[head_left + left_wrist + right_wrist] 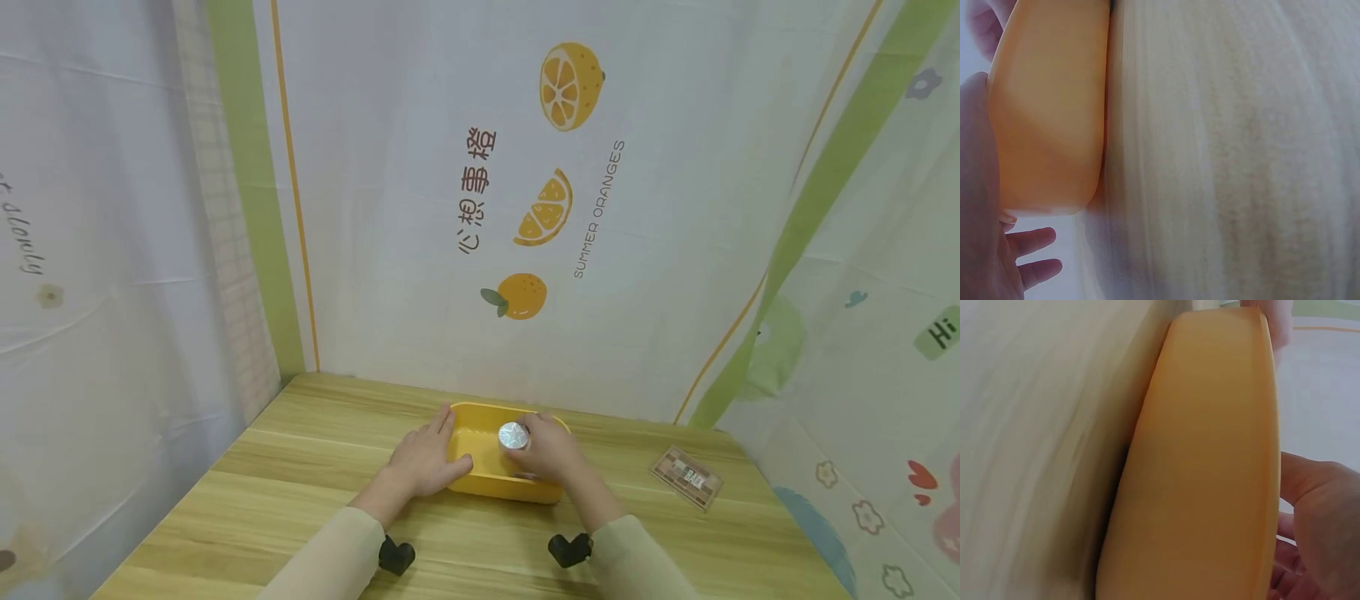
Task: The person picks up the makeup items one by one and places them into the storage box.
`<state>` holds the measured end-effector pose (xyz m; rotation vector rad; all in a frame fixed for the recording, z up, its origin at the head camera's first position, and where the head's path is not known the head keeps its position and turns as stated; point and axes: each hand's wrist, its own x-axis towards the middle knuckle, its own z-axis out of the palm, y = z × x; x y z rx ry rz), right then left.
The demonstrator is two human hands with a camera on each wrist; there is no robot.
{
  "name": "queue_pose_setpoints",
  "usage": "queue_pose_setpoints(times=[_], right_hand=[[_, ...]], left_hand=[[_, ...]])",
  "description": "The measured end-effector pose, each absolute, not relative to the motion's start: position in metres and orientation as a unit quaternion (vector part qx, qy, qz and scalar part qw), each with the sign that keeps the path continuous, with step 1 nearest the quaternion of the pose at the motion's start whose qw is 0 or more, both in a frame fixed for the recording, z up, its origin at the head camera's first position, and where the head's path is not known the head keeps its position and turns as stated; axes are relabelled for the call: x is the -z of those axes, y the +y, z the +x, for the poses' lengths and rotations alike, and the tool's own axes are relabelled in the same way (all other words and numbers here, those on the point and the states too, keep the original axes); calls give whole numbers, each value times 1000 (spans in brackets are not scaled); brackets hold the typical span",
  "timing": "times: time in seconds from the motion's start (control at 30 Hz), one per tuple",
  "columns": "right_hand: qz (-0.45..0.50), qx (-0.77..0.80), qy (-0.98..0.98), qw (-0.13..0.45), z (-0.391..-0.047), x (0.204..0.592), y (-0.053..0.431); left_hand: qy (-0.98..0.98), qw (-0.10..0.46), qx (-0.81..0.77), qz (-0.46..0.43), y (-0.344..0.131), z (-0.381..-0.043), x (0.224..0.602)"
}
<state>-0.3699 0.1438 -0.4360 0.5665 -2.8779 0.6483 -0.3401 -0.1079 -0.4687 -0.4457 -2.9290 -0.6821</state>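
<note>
A yellow rectangular bin (506,490) stands on the wooden table. My left hand (422,458) lies against its left end, fingers fairly straight and thumb stretched over the near rim. In the left wrist view, two straight fingers (1034,242) show past the bin's corner. Reaching into the right half of the bin, my right hand (553,450) grips a small round object with a silvery, star-patterned top (513,436). Its sides are mostly hidden by the hand and I cannot tell its kind. The right wrist view shows the bin's outer wall (1197,456) hiding the held object.
A brown checkered card with "BACK" printed on it (686,477) lies on the table (300,467) to the right of the bin. Behind the table hangs a white curtain (390,250) with orange prints, and more curtains hang on both sides.
</note>
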Motion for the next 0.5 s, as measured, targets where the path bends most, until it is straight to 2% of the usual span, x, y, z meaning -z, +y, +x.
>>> queue_pose_setpoints(times=[0.5], right_hand=[[192, -206, -959, 34, -378, 441, 124]], left_hand=[[-961, 55, 226, -149, -108, -343, 471]])
